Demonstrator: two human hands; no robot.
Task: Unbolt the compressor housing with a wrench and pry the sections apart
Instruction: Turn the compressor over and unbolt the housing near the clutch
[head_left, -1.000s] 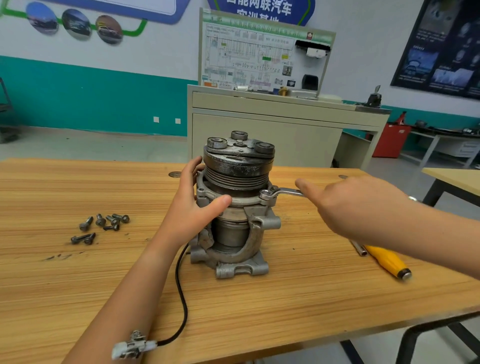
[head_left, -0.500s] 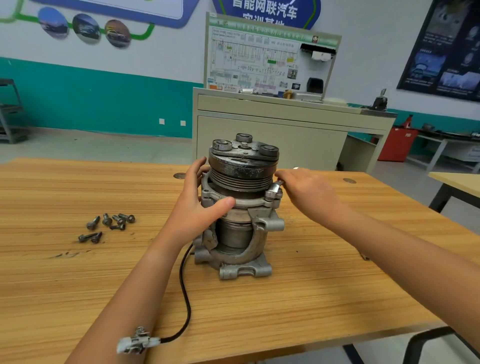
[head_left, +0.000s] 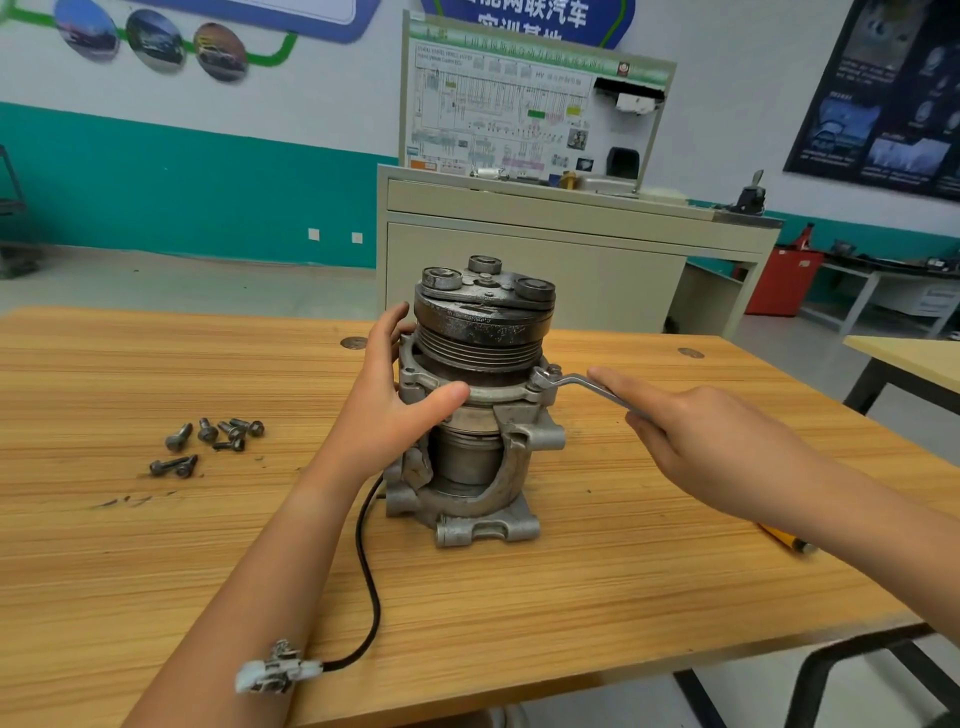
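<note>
Wall (head_left: 182, 171), white above a teal band; grey floor (head_left: 156, 280); beige cabinet (head_left: 535, 270), far centre, bearing a wiring-diagram board (head_left: 509, 104); dark poster (head_left: 883, 93), far right; red bin (head_left: 784, 283) below it; wooden table (head_left: 156, 545), near.

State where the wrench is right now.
In the head view the wrench sits right of centre, its ring end on a bolt of the compressor, its handle in the right hand.

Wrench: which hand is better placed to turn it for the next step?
Right. The right hand holds the wrench by its handle, with the wrench head seated at the right rim of the compressor. The left hand grips the compressor, probably to steady it.
</note>
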